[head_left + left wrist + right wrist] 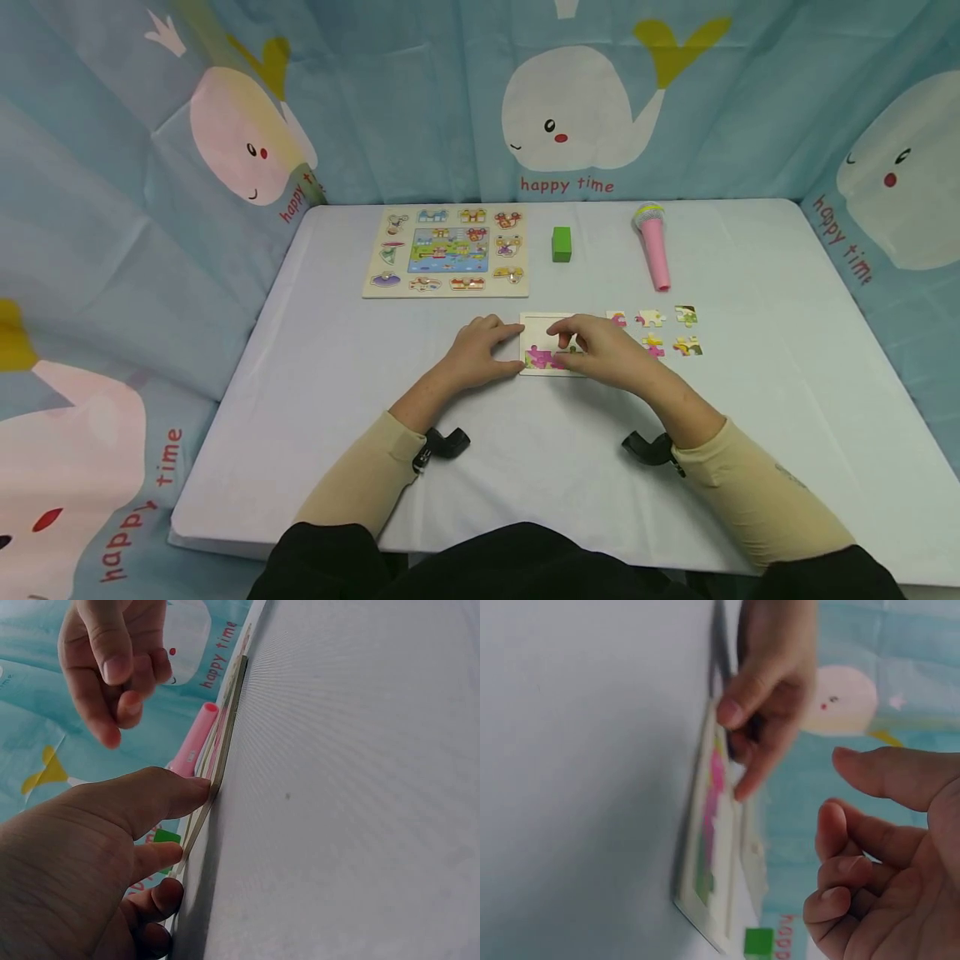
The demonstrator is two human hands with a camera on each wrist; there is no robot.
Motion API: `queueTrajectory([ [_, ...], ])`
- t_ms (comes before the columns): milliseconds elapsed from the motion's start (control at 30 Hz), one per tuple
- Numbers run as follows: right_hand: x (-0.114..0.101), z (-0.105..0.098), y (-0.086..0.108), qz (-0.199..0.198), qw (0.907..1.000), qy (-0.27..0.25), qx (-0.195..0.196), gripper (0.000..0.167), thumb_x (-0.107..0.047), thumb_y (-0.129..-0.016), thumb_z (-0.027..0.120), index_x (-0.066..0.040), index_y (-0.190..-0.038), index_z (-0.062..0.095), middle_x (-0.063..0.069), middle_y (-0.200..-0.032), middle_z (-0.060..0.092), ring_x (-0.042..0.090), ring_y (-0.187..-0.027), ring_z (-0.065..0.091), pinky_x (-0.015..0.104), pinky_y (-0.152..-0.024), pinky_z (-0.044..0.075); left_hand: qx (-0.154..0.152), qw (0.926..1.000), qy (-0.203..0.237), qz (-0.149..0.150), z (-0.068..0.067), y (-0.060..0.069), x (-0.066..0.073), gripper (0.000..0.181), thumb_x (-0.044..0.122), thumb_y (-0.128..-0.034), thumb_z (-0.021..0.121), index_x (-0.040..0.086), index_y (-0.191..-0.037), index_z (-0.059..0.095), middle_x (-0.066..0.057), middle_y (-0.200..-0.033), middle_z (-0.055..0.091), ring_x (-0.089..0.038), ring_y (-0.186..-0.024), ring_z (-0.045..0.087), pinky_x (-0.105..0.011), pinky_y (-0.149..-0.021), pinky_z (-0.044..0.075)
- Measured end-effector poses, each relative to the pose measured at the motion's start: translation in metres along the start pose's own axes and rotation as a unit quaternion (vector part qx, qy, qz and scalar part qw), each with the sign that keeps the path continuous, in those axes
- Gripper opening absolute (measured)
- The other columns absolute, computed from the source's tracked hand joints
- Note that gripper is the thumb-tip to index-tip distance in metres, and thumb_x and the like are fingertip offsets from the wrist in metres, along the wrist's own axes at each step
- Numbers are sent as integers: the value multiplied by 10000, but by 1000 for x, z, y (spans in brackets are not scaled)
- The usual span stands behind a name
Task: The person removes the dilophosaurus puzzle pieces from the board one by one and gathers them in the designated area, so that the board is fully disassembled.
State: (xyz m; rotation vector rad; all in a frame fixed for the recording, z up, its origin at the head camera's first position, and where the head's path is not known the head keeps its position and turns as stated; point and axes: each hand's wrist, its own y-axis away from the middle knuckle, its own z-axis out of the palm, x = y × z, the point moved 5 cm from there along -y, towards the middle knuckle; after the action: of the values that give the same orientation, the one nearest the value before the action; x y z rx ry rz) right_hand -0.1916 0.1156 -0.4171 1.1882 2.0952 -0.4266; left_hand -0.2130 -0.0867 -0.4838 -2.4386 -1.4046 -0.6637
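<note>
Cream-coloured tray [542, 329], mid tabletop [787, 350], part-filled: pink-and-green puzzle pieces [538, 357] along near side, far part bare where visible. Looks under half done; at least five loose pieces [651, 319] lie outside, right of tray. Left hand [480, 350] touches tray's left edge, thumb and fingers extended. Right hand [603, 351] above tray, released, fingers loosely bent, nothing held. Beyond: picture board [495, 293] far left, green block [561, 245], pink microphone [656, 254] far right.

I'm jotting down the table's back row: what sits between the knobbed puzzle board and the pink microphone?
A green block, as the head view shows, with bare white cloth between it and the pink microphone.
</note>
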Motion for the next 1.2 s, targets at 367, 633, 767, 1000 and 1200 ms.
queueTrajectory([
  [367,7,39,-25,50,9990,304,-324,438,-109,-876,807,61,-1258,676,37,-850,617,176,-780,547,323,-713,465,79,9999,13,98,-2,0,0,656,422,-877,783,173,-1457,604,9,-1023,539,-177,-907,450,-369,-806,377],
  [633,6,42,-28,172,9986,453,-229,389,-65,-838,834,51,-1188,709,44,-848,628,182,-796,560,340,-748,465,32,10000,21,86,-3,1,2,654,410,-884,782,170,-1463,596,4,-1028,541,-180,-914,451,-372,-810,376],
  [767,6,43,-29,275,9988,369,-164,371,-63,-818,854,29,-1146,705,36,-841,615,184,-797,564,339,-752,467,28,10000,29,73,-3,1,1,655,410,-884,784,171,-1463,596,4,-1037,548,-182,-921,456,-376,-817,379],
  [1000,7,42,-28,378,9972,644,21,395,-109,-801,881,-16,-1148,719,69,-912,633,213,-839,567,378,-768,481,29,10000,19,86,-2,1,1,653,412,-884,783,172,-1462,597,6,-1022,536,-183,-914,450,-375,-812,375],
  [1200,4,42,-26,299,9966,755,130,417,-92,-788,888,-20,-1161,715,83,-945,639,224,-877,581,405,-814,484,80,9999,-10,135,-1,0,0,650,413,-880,789,176,-1457,603,10,-1004,527,-180,-903,446,-366,-799,373],
])
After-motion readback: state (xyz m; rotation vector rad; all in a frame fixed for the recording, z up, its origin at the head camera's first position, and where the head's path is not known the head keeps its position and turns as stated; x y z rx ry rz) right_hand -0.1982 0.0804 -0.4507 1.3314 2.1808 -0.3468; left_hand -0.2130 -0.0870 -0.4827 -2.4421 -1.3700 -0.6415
